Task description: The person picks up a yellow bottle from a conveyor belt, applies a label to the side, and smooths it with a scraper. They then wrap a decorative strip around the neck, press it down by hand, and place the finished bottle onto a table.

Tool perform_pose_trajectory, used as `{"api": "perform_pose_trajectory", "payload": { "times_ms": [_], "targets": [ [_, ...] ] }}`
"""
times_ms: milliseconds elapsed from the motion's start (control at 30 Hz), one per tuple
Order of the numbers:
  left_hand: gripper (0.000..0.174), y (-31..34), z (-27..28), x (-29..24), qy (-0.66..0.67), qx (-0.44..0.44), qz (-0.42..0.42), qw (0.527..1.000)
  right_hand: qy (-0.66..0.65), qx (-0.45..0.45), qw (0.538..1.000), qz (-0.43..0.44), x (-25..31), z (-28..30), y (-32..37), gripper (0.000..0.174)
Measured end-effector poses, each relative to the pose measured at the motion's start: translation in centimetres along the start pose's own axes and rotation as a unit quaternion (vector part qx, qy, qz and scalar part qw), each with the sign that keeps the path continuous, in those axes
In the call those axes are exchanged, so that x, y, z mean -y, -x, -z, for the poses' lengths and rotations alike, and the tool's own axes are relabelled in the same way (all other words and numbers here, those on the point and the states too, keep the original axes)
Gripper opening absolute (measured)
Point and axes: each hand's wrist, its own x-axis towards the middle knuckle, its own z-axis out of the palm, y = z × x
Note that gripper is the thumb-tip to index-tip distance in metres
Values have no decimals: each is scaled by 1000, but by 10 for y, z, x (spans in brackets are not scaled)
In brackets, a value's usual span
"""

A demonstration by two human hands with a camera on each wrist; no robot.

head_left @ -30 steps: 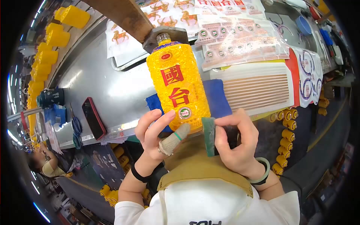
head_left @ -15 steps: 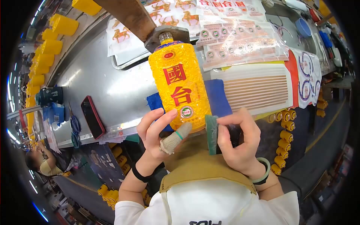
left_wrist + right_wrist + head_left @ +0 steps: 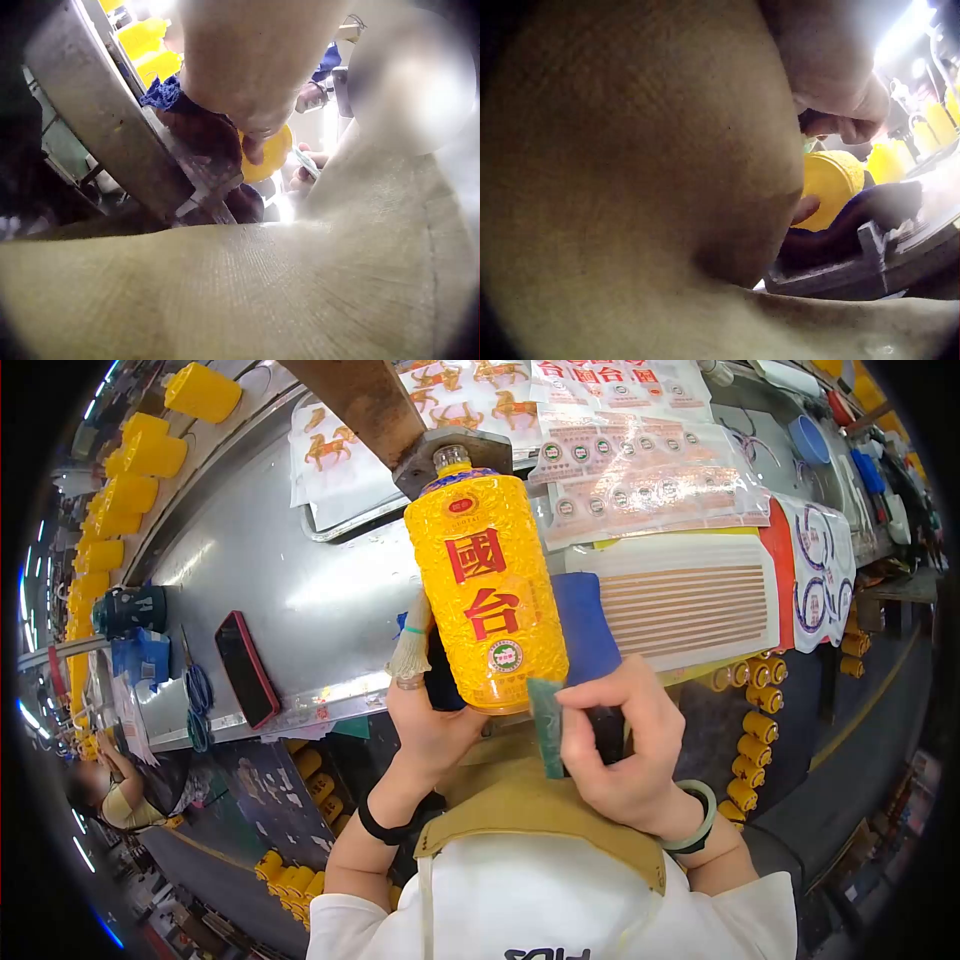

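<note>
We judge the step in hand to be close work at the base end of the large yellow embossed bottle with red characters (image 3: 487, 588). It lies on its side at our edge of the shiny metal desk (image 3: 340, 595), over a deep blue cloth (image 3: 585, 625), base towards us. Its neck lies at the dark metal plate (image 3: 412, 472) on the brown beam (image 3: 350, 400); whether the two touch, we cannot tell.

Our left hand (image 3: 428, 718) grips the bottle, thumb on the base and a finger in a grey cloth sleeve with a green band (image 3: 408, 655) up along its left side. Our right hand (image 3: 635, 745) pinches a flat green strip (image 3: 546, 728) between thumb and forefinger, a narrow hold. The strip's upper end overlaps the bottle's lower right corner in the head view, just below the round green-and-white emblem (image 3: 505, 656); contact is not clear.

The next move, we think, calls for the left hand to steady or roll the bottle while the right lays the strip's edge flat on the surface with light, even pressure. Too hard a push on that curved end could make the bottle turn or the edge skid.
</note>
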Motion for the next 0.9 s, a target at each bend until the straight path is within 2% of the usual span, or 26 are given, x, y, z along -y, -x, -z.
{"api": "perform_pose_trajectory", "payload": {
  "times_ms": [100, 167, 267, 333, 433, 567, 633, 900],
  "targets": [
    [94, 5, 5, 0, -6, 19, 3, 1000, -12, 12, 1000, -7, 2, -1, 0, 22],
    [95, 7, 5, 1, -14, 13, -4, 1000, 23, -6, 1000, 15, -2, 4, -1, 22],
    [92, 1, 2, -9, -24, -13, -11, 1000, 9, -1, 1000, 6, 0, 3, 0, 22],
    [88, -6, 3, -21, -84, -23, -92, 992, -8, 12, 1000, -4, 2, 1, 1, 22],
    [97, -6, 2, -27, -116, -13, -96, 989, 24, -12, 1000, 7, -4, 4, 3, 23],
    [98, -7, 0, -30, -124, -11, -93, 988, 24, -19, 999, -10, -4, 5, 3, 22],
    [83, -8, 0, -29, -101, -32, -96, 990, -1, -2, 1000, 1, 0, 1, 1, 21],
    [84, -8, -3, -27, -97, -45, -97, 990, -1, -8, 1000, -17, -3, 2, 4, 21]
  ]
}}
